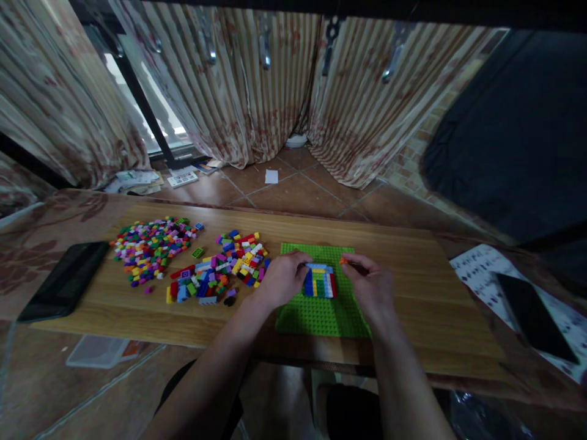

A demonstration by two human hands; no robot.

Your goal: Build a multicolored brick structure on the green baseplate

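A green studded baseplate [321, 321] lies on the wooden board, with a small block of toy bricks [320, 282] in blue, yellow, white, light blue and red built on it. My left hand [287, 278] is closed at the left edge of this build, its fingertips by the upper left corner; what they pinch, if anything, is hidden. To the right of the build, my right hand [370, 284] pinches a small orange brick [343, 261] between thumb and forefinger, above the plate's right side.
Heaps of loose colored bricks [151, 247] lie on the board's left half, with a nearer pile [211, 278] left of the plate. A black tablet [66, 281] rests at the far left. A phone [534, 315] lies on a printed sheet [486, 269] at right.
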